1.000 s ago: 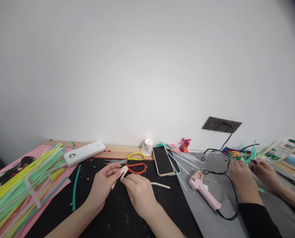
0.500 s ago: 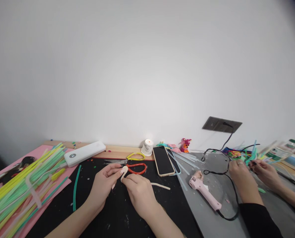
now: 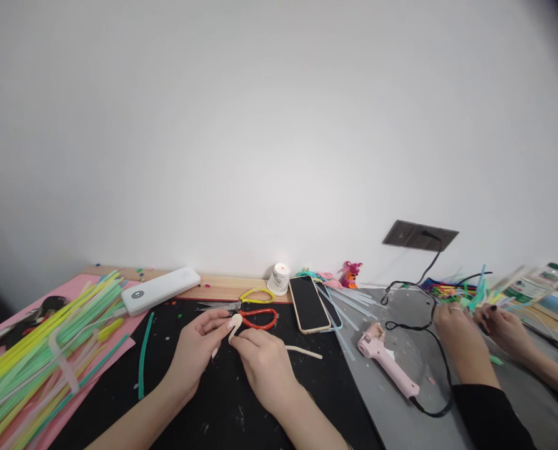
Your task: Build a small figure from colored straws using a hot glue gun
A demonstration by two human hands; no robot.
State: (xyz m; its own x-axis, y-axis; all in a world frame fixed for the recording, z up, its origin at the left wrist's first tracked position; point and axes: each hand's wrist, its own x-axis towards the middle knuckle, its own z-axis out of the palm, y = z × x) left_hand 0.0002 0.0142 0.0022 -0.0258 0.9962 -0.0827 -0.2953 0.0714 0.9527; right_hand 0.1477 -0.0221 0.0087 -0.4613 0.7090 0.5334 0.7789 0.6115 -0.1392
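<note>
A cream strip (image 3: 237, 320) is worked between two bare hands above the black mat (image 3: 222, 412), its curled end uppermost at the fingertips. We judge the main hazard to be loss of the curve: should either hand slacken, the strip's own springiness could straighten the bend or let it slip. Pressing too hard might instead crease or flatten the rounded end. We note also the scissors (image 3: 235, 305) lying just beyond the fingertips; a forward nudge could bring knuckles or strip against them.

As for the grip, we see the left hand (image 3: 199, 347) pinching the curled end between thumb and forefinger, with no visible gap. The right hand (image 3: 264, 362) has its fingers drawn together on the strip below the bend; its exact contact is partly hidden from us. A pale length, apparently the same strip's tail, emerges beyond the right hand.
</note>
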